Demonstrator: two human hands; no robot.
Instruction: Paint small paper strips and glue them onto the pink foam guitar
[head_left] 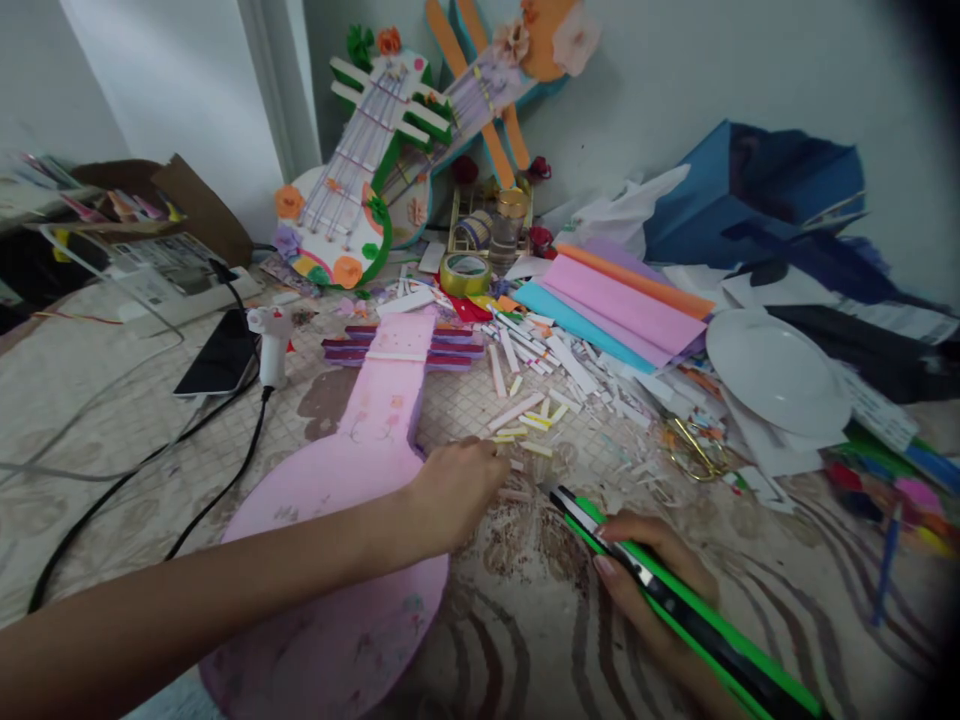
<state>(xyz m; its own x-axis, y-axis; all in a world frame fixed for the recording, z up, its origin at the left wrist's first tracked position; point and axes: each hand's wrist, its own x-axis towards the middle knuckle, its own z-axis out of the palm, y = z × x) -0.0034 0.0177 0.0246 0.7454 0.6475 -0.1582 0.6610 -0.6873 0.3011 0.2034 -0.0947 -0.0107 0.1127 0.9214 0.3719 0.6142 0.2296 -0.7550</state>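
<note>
My right hand [660, 570] grips a green and black utility knife [667, 590]. Its blade points left and away from me, close to the tabletop. My left hand [461, 495] reaches across a pink guitar-shaped cutout [322, 570] and comes down just right of its body. The left fingers are curled together, and whatever they may hold is hidden. Small pale strips [515, 494] lie beside those fingertips, near the knife's tip. Dark purple strips [401, 350] cross the head of the pink cutout. Several yellow and white strips [536, 448] lie beyond the left hand.
A white glue gun [271, 345] and phone [217, 355] sit at left among cables. Gold scissors [694, 450], colored paper sheets [622, 305], a white plate [776, 370] and paper scraps [577, 365] spread at right. A decorated white guitar [352, 170] leans on the wall.
</note>
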